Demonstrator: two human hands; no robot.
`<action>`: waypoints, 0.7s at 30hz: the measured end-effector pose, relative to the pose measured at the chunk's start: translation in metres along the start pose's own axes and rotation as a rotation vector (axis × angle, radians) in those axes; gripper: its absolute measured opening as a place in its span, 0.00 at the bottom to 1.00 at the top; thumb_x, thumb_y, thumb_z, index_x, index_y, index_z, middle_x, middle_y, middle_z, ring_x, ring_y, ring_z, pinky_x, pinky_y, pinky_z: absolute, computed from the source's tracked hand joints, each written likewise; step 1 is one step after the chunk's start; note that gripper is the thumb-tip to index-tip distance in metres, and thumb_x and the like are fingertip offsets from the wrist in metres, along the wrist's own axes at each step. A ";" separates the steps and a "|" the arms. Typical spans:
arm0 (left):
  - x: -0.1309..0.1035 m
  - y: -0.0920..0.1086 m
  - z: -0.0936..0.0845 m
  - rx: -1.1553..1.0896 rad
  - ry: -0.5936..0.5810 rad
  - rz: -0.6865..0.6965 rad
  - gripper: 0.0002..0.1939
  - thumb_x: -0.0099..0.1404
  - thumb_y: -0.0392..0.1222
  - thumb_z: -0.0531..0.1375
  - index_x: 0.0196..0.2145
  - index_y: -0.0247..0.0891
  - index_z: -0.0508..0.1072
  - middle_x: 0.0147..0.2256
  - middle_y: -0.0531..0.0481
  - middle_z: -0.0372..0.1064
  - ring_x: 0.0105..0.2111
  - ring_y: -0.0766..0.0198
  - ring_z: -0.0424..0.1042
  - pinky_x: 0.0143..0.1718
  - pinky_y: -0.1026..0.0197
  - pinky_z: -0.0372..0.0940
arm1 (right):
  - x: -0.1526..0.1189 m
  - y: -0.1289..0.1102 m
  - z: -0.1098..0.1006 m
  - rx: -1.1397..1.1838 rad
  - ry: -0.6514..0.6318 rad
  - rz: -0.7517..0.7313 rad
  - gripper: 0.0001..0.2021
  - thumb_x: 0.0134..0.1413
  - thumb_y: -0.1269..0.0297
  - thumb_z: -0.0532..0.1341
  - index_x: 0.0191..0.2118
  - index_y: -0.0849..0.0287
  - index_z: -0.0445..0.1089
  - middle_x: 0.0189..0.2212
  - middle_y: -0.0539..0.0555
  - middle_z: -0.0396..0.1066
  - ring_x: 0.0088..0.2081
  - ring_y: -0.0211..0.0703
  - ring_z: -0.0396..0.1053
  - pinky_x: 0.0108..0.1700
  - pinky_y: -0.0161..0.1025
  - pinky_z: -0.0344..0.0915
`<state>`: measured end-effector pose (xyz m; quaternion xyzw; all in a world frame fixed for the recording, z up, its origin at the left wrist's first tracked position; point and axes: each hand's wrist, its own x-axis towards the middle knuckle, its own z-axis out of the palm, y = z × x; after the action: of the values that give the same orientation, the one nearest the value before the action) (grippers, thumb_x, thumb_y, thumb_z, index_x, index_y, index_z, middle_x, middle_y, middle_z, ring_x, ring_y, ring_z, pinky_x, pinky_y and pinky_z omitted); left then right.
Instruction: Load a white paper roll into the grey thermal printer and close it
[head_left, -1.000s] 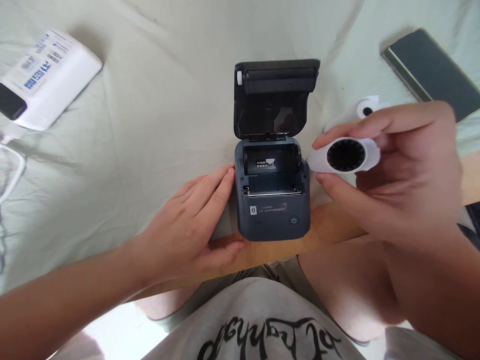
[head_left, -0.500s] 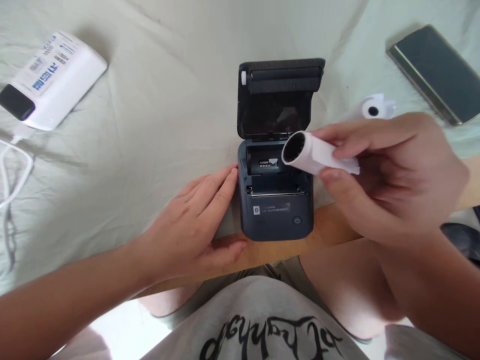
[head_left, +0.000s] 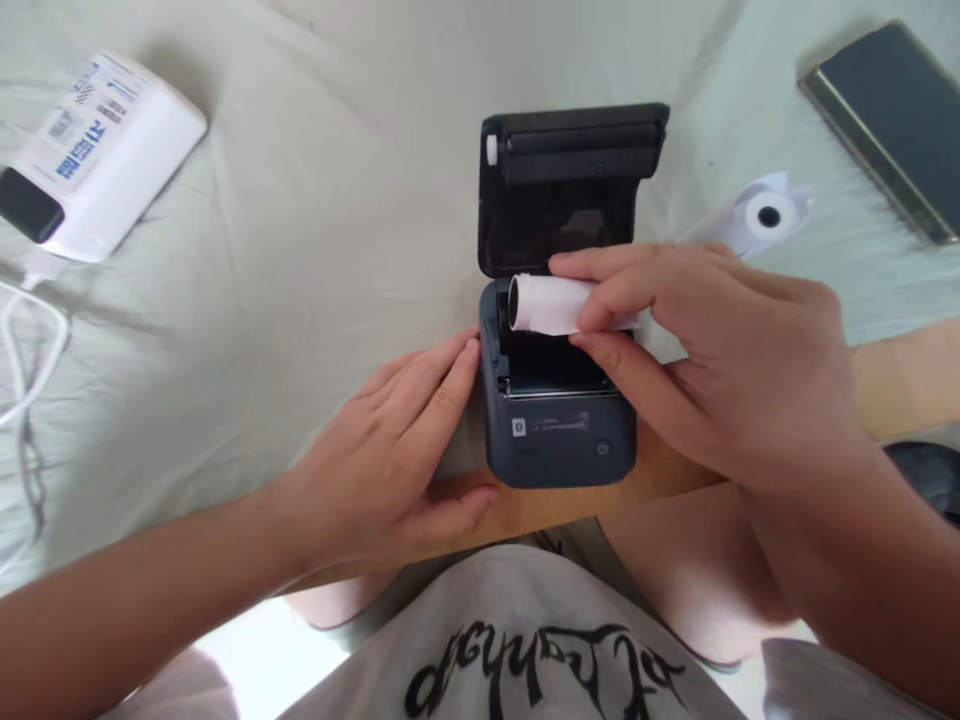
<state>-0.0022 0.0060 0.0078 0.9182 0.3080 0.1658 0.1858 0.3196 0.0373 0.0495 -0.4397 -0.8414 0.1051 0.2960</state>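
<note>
Nearest me, at six o'clock, black script runs upside down across my shirt (head_left: 525,600), too odd for me to read surely. My left hand (head_left: 405,430) lies flat, gripping nothing, fingers together, tips against the nine o'clock side of the printer (head_left: 562,455). My right hand (head_left: 727,340), in from three o'clock, has thumb and fingers clamped on a white paper roll (head_left: 551,305). A moment ago the roll slanted over the bay's (head_left: 551,365) two o'clock corner; now it lies nearly level across the opening, lined up with it. Whether it touches, I can't tell. The printer's front shows a Bluetooth mark (head_left: 519,427), a power symbol (head_left: 603,448) and blurred print. The lid (head_left: 559,220) stands open at twelve; a second roll (head_left: 750,218) lies at two. At ten, a white box (head_left: 146,150) carries a label (head_left: 88,125) with a barcode and unreadable blue characters.
</note>
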 end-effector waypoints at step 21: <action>-0.002 0.000 0.009 -0.088 0.104 0.039 0.39 0.78 0.38 0.75 0.81 0.65 0.76 0.93 0.38 0.56 0.87 0.29 0.72 0.79 0.24 0.81 | -0.015 0.005 -0.003 0.087 0.190 0.011 0.05 0.83 0.58 0.68 0.57 0.43 0.79 0.64 0.56 0.84 0.68 0.53 0.85 0.72 0.61 0.88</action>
<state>0.0000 0.0032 -0.0004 0.9051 0.2918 0.2303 0.2064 0.3311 0.0279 0.0432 -0.4390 -0.8019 0.1009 0.3925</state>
